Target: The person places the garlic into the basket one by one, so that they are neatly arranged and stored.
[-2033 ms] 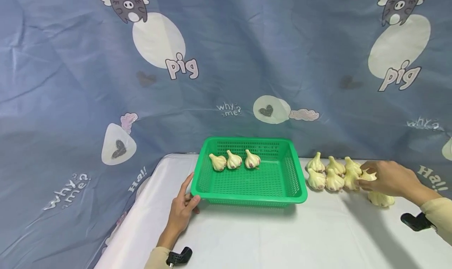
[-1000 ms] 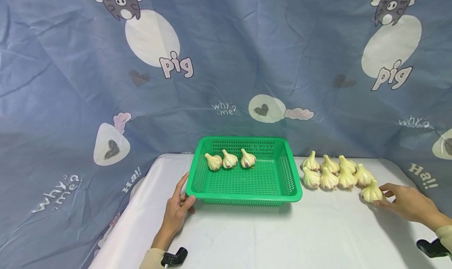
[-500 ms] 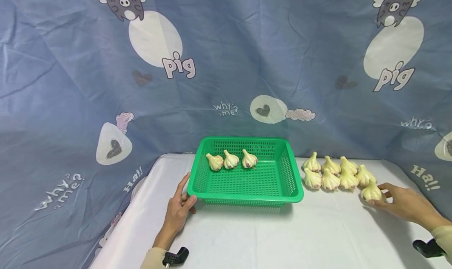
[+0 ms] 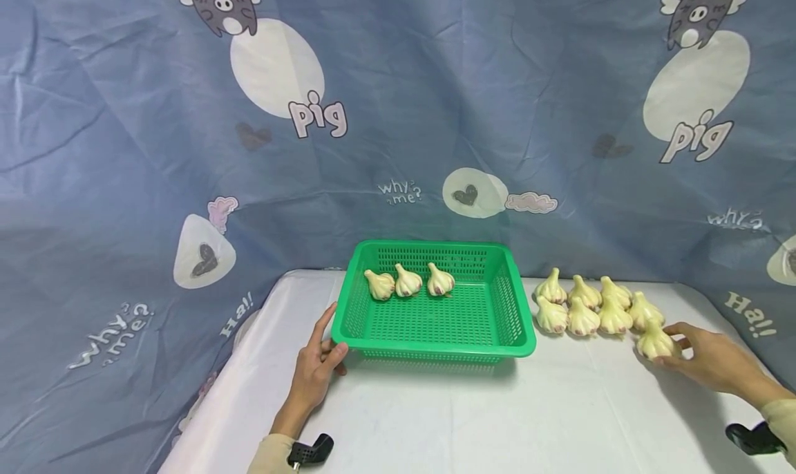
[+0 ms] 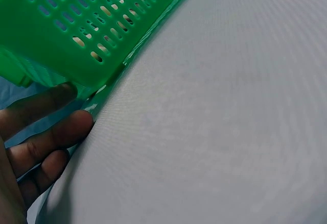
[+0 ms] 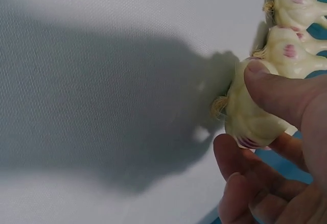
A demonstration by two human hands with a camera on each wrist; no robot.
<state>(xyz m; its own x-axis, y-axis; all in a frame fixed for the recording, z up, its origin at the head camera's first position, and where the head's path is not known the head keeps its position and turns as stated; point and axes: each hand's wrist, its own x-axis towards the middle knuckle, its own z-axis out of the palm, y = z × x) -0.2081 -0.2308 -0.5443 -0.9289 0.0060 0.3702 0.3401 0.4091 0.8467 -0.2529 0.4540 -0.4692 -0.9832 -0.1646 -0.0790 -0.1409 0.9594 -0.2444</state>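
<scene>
A green basket (image 4: 435,348) with slotted sides holds three garlic bulbs (image 4: 440,280) along its back. At its near left corner, my left hand (image 4: 314,370) holds the basket, thumb at the rim and index finger along the left side. The left wrist view shows loosely bent fingers (image 5: 61,132) close to that corner. My right hand (image 4: 715,360) pinches a garlic bulb (image 4: 654,341) low over the white cloth, thumb in front and fingers behind. In the right wrist view this bulb (image 6: 250,104) shows its root tuft, with the thumb (image 6: 276,89) across its side.
Right of the basket several more garlic bulbs (image 4: 583,318) lie close together in two rows, stalks pointing away. White cloth (image 4: 472,419) covers the table. Blue printed fabric (image 4: 385,115) hangs behind and at both sides.
My right hand has left a bulb at the right end of the rows and taken the nearest one, turning its stalk away and shifting it toward the others. The left hand stays at the basket.
</scene>
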